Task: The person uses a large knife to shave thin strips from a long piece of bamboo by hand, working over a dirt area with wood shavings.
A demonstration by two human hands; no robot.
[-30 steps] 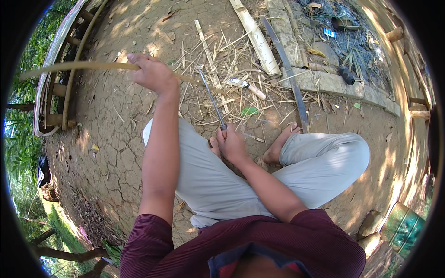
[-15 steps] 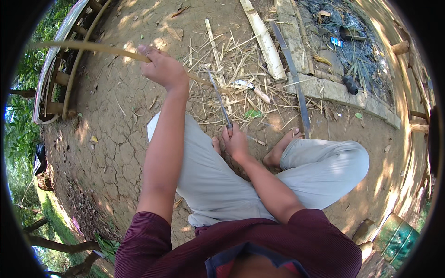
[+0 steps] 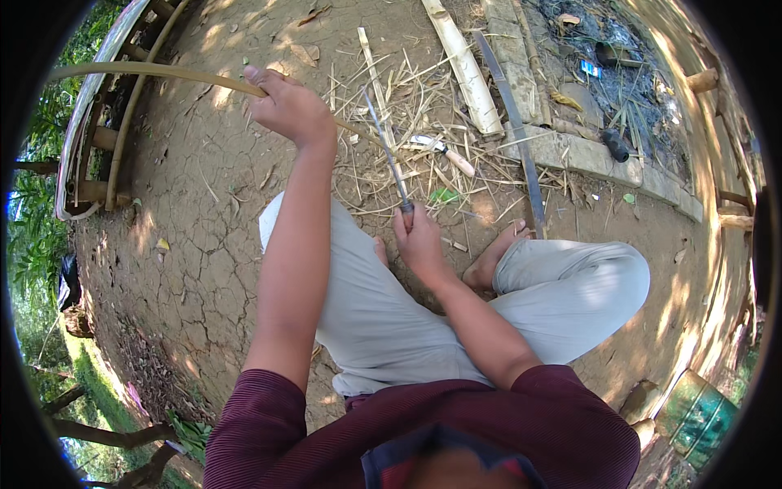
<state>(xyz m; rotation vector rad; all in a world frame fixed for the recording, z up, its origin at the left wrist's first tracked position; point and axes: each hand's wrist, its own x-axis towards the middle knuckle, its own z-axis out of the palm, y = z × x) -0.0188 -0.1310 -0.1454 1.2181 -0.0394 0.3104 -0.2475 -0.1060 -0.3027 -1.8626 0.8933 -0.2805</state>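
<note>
My left hand (image 3: pixel 295 110) is closed in a fist around a long, thin tan strip (image 3: pixel 175 72), raised out in front of my left knee. One length of the strip runs out leftward, across my view of the bamboo-framed bench (image 3: pixel 104 138) at the left edge of the dirt ground (image 3: pixel 195 187). The shorter length slants down to the right and crosses the slim blade of my knife (image 3: pixel 384 145); I cannot tell whether they touch. My right hand (image 3: pixel 421 242) is wrapped round the knife's dark handle between my knees, blade pointing away from me. Beyond it, pale shavings (image 3: pixel 399 90) litter the ground, with a wooden-handled knife (image 3: pixel 459 162) lying among them. A long, dark flat blade (image 3: pixel 516 124) lies across the left corner of the stone border (image 3: pixel 582 151), beside a pale split pole (image 3: pixel 464 65).
</note>
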